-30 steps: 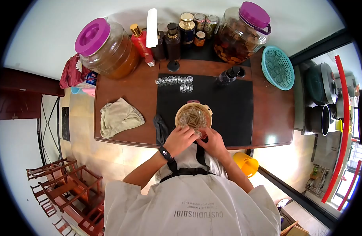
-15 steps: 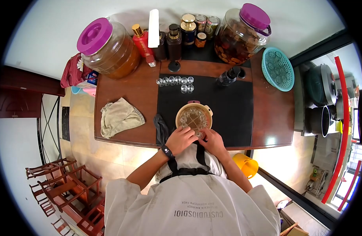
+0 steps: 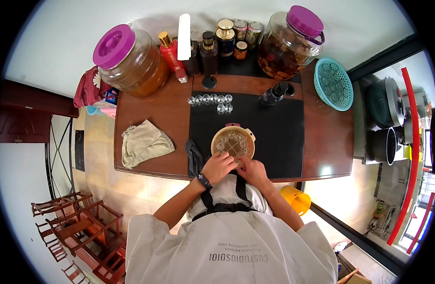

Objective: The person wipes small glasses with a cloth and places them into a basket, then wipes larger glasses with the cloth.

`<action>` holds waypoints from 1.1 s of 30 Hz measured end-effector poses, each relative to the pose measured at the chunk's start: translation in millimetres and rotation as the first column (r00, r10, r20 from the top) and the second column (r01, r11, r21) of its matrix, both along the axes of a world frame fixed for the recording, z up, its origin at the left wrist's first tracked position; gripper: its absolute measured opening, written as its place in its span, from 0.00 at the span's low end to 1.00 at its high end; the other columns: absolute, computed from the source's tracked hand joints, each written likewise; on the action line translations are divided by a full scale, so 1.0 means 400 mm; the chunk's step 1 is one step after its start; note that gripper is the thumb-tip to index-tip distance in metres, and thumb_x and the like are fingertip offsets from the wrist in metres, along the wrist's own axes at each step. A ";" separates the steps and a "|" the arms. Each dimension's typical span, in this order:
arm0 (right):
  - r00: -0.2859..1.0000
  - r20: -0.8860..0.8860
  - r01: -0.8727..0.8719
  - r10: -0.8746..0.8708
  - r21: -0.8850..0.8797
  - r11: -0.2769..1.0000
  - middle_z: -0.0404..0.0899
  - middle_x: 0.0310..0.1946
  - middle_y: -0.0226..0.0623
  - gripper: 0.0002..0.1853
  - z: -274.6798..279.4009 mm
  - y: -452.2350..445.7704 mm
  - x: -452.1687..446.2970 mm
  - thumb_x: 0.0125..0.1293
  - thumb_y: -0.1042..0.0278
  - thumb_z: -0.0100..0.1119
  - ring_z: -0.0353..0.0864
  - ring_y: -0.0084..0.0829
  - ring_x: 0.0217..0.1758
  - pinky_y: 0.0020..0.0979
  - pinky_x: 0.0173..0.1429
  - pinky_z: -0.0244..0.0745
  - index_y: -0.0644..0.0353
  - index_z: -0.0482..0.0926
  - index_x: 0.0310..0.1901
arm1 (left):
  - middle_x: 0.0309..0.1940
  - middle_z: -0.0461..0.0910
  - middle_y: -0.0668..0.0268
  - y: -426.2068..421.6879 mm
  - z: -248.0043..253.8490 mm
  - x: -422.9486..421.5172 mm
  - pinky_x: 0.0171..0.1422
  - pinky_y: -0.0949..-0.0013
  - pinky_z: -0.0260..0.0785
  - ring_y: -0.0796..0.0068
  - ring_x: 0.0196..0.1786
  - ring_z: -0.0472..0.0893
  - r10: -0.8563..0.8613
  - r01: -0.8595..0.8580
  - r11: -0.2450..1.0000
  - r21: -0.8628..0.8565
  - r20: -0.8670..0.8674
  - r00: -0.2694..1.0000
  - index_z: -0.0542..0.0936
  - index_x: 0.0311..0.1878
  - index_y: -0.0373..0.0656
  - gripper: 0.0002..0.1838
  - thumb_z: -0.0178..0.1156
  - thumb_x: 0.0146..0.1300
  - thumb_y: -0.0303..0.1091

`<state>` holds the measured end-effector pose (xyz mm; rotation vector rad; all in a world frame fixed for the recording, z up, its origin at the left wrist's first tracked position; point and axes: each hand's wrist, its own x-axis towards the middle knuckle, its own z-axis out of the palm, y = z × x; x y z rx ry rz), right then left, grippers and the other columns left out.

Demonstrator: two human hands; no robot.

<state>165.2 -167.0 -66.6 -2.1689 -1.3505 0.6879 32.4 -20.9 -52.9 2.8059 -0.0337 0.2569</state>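
A small clear glass sits between my two hands at the near side of a round tan basket. My left hand is closed, its fingertips on the glass from the left. From the other side my right hand pinches the same glass, partly hiding it. Several more small glasses lie inside the basket, which stands on a black mat. Farther back on the mat, several small glasses stand in a row, with two more just in front at its right end.
A crumpled beige cloth lies left, and a dark cloth beside the basket. A black bottle stands behind right. Large jars and bottles line the back. A turquoise basket holds glassware at right.
Both hands stay at the basket's near edge with the glass. The fingers of my right hand have shifted slightly and cover more of it. The standing glasses have not moved.
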 end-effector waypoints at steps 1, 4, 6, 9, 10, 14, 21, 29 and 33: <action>1.000 0.012 0.000 0.000 0.006 1.000 0.82 0.25 0.44 0.18 0.000 0.000 0.000 0.54 0.65 0.64 0.83 0.47 0.28 0.45 0.35 0.78 0.53 0.73 0.47 | 0.33 0.73 0.74 -0.001 -0.014 -0.004 0.49 0.69 0.68 0.73 0.46 0.72 0.002 -0.002 1.000 -0.010 -0.025 1.000 0.79 0.37 0.51 0.05 0.60 0.56 0.35; 0.999 0.049 -0.001 0.003 -0.040 0.999 0.82 0.25 0.41 0.20 -0.006 0.002 0.000 0.54 0.62 0.66 0.83 0.45 0.30 0.42 0.36 0.79 0.54 0.75 0.49 | 0.34 0.74 0.73 -0.003 -0.040 -0.012 0.50 0.68 0.68 0.72 0.47 0.73 0.011 -0.012 1.000 -0.022 -0.058 0.998 0.78 0.37 0.50 0.06 0.62 0.55 0.35; 1.000 0.030 -0.004 0.005 -0.053 0.999 0.82 0.25 0.42 0.20 -0.002 0.005 0.001 0.54 0.62 0.66 0.83 0.45 0.30 0.43 0.36 0.79 0.54 0.75 0.49 | 0.34 0.75 0.73 -0.003 -0.051 -0.015 0.51 0.67 0.68 0.72 0.47 0.73 0.019 -0.020 1.000 -0.023 -0.064 0.998 0.78 0.36 0.50 0.06 0.62 0.55 0.36; 1.000 0.005 -0.012 0.012 -0.046 0.999 0.82 0.25 0.43 0.19 -0.001 0.008 0.001 0.54 0.63 0.64 0.83 0.47 0.29 0.45 0.36 0.79 0.54 0.74 0.48 | 0.35 0.75 0.72 -0.001 -0.060 -0.017 0.52 0.67 0.68 0.71 0.47 0.73 0.024 -0.028 0.998 -0.054 -0.071 0.997 0.78 0.37 0.50 0.07 0.63 0.55 0.36; 1.000 -0.001 -0.015 0.015 -0.028 1.000 0.81 0.23 0.45 0.17 -0.001 0.009 0.001 0.55 0.63 0.63 0.83 0.49 0.28 0.46 0.35 0.78 0.53 0.73 0.47 | 0.36 0.76 0.72 -0.001 -0.059 -0.017 0.52 0.67 0.68 0.71 0.48 0.74 0.041 -0.047 0.995 -0.083 -0.068 0.997 0.78 0.37 0.49 0.07 0.63 0.55 0.36; 1.000 0.011 -0.016 0.017 -0.099 0.995 0.83 0.27 0.41 0.20 -0.005 0.012 0.001 0.54 0.62 0.65 0.84 0.45 0.31 0.43 0.37 0.79 0.54 0.75 0.50 | 0.38 0.79 0.72 -0.001 -0.075 -0.019 0.52 0.66 0.69 0.71 0.48 0.75 0.090 -0.097 0.983 -0.154 -0.049 0.995 0.78 0.42 0.48 0.11 0.64 0.55 0.35; 0.999 0.050 -0.016 0.022 -0.109 0.994 0.82 0.25 0.43 0.25 0.001 0.010 -0.003 0.55 0.62 0.63 0.84 0.46 0.29 0.44 0.37 0.80 0.52 0.73 0.56 | 0.38 0.80 0.71 -0.010 -0.068 -0.010 0.50 0.64 0.71 0.70 0.45 0.76 0.165 -0.168 0.968 -0.185 -0.033 0.986 0.78 0.50 0.46 0.19 0.64 0.53 0.33; 0.999 0.019 0.030 -0.030 0.003 1.000 0.82 0.25 0.44 0.24 0.007 0.010 -0.003 0.57 0.64 0.62 0.83 0.49 0.29 0.46 0.37 0.79 0.52 0.73 0.57 | 0.38 0.80 0.69 -0.005 -0.054 -0.002 0.50 0.63 0.71 0.66 0.44 0.77 0.210 -0.205 0.950 -0.236 -0.005 0.978 0.79 0.47 0.46 0.16 0.63 0.53 0.32; 0.994 -0.056 0.092 -0.088 0.061 0.994 0.83 0.25 0.40 0.16 0.047 0.038 0.023 0.58 0.66 0.62 0.83 0.45 0.28 0.43 0.35 0.79 0.55 0.77 0.49 | 0.35 0.79 0.68 0.029 -0.021 0.013 0.49 0.62 0.70 0.65 0.43 0.78 0.265 -0.242 0.923 -0.300 0.040 0.963 0.79 0.44 0.47 0.13 0.62 0.54 0.31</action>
